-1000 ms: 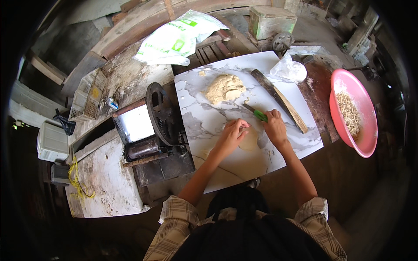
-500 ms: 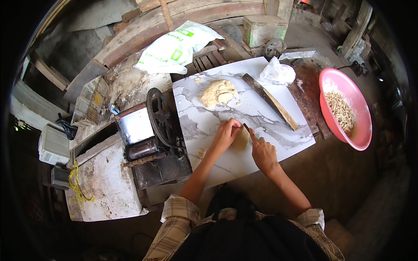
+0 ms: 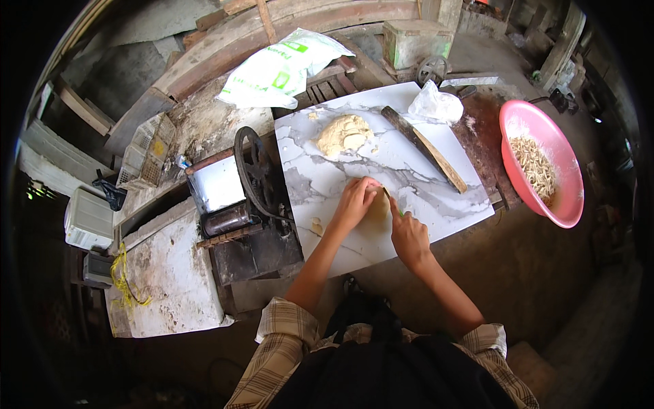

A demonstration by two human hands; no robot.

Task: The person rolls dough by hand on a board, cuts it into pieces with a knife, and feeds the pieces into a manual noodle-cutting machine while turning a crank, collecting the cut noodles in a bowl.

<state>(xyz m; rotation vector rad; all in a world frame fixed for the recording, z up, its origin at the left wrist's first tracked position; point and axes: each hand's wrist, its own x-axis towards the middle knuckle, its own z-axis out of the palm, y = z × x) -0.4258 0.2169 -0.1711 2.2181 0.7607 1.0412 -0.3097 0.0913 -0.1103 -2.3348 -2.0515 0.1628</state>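
Now L hand [image 3: 355,203] flat on dough [image 3: 377,206], R hand [image 3: 407,235] w/ knife [image 3: 391,202].

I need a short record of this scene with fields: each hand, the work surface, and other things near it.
left hand: pressing on a small dough piece
right hand: holding a knife against that piece
surface: marble-pattern board
behind: large dough lump, wooden stick, white plastic bag
left of board: hand-crank roller machine
right: pink basin with cut noodles
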